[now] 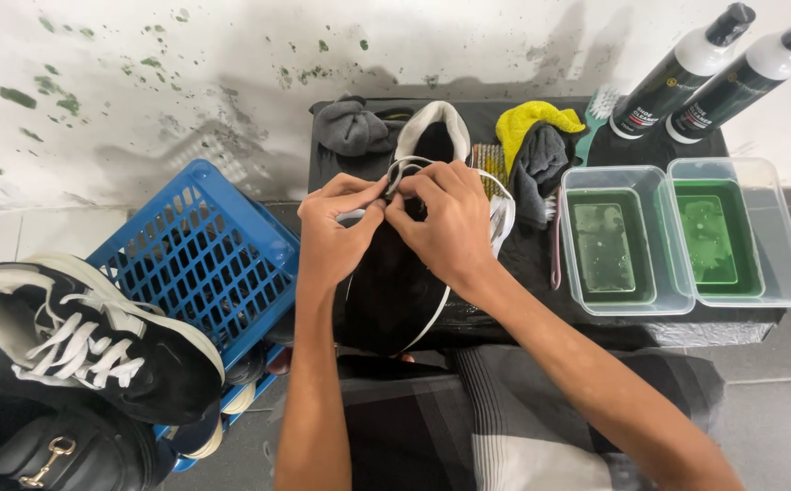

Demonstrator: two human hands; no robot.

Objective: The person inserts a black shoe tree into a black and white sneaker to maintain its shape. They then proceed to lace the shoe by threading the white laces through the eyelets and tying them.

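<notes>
Both hands' fingers point(386, 202) pinched on lace point(402, 171)

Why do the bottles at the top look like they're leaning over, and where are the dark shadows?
In the head view, the wide lens bends the edges, so the two bottles seem to lean outward; soft shadows fall on the white wall behind the blue basket and the bottles; the light is even, with faint glare on the water tubs; both hands, left hand and right hand, look sharp.

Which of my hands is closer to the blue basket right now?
Left. Your left hand is on the black shoe, just right of the blue basket. Your right hand is on the shoe's far side, farther from the basket.
</notes>
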